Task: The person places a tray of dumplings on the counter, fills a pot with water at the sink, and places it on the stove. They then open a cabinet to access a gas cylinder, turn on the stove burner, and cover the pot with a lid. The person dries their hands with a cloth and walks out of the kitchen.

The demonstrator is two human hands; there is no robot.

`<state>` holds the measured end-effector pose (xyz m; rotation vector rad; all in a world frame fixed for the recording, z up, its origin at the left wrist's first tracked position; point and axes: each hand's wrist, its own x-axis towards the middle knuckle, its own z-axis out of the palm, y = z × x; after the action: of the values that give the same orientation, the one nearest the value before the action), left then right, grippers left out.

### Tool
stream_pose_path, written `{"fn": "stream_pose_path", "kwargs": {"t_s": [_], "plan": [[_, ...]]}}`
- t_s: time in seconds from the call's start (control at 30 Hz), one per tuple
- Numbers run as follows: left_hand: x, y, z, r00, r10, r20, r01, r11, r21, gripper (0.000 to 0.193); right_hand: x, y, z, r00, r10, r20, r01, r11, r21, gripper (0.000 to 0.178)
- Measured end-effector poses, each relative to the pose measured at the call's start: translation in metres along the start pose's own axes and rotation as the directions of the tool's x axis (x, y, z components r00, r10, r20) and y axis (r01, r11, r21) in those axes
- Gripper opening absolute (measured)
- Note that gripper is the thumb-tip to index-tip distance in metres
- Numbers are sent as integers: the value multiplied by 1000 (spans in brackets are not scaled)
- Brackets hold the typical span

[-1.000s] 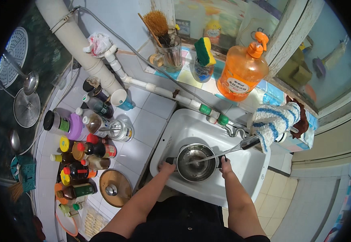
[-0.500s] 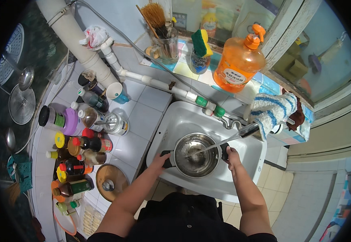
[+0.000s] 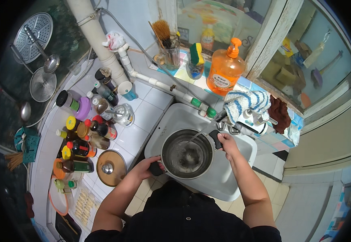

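Note:
A round metal pot with two black side handles is held over the white sink. Water from the faucet runs in a thin stream into the pot, which has water swirling in its bottom. My left hand is closed round the handle at its left side. My right hand grips the opposite handle, higher up at the right. The pot appears larger than before, closer to my body, its underside hidden.
Left of the sink, a tiled counter carries several sauce bottles, a glass jar and a glass lid. An orange soap bottle, a sponge and a striped cloth are behind the sink.
The pot has risen and come toward me, tilting so its right handle sits higher. Both hands moved with it and keep hold of the handles. More water shows inside.

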<state>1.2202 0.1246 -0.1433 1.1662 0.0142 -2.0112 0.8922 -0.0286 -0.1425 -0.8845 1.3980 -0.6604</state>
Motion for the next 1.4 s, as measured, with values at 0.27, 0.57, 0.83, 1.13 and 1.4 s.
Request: {"fn": "stream_pose_path", "kwargs": {"t_s": [0.27, 0.57, 0.83, 1.13, 1.4], "plan": [[-28, -22, 12, 990, 87, 107, -100, 987, 125, 15, -18, -36, -11, 989, -78, 125, 76, 997, 14, 23], [-20, -70, 11, 997, 56, -52, -52, 995, 84, 25, 6, -4, -6, 991, -33, 133, 39, 998, -46, 21], [0, -125, -19, 960, 227, -163, -233, 972, -22, 28, 34, 32, 27, 981, 79, 179, -84, 996, 19, 29], [7, -133, -21, 930, 307, -200, -337, 932, -136, 22, 72, 56, 51, 977, 14, 213, -21, 999, 32, 30], [2, -131, -8, 904, 330, -272, -355, 934, -44, 20, 77, 68, 55, 980, -76, 185, 68, 996, 50, 48]]}}
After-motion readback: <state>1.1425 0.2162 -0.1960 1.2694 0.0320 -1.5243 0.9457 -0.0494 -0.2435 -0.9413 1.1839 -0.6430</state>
